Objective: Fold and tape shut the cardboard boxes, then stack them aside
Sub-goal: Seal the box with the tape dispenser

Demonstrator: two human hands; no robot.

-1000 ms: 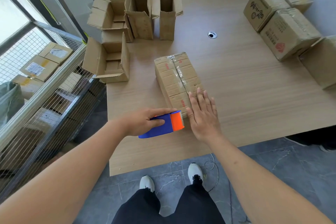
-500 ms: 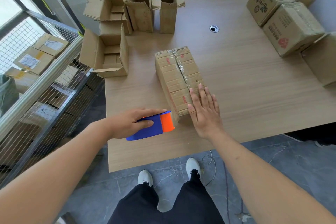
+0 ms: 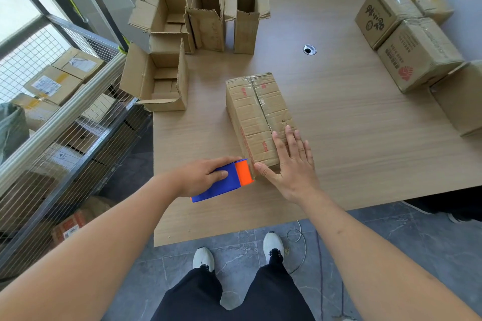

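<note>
Pressing my flat right hand (image 3: pixel 292 164) on the taped box (image 3: pixel 260 117), my left hand (image 3: pixel 200 177) grips the tape gun (image 3: pixel 224 182); four open boxes (image 3: pixel 206 15) are left.

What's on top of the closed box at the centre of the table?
The right hand lies flat on the closed box's near end, and clear tape runs along its seam. The hand hides the seam's near end.
</note>
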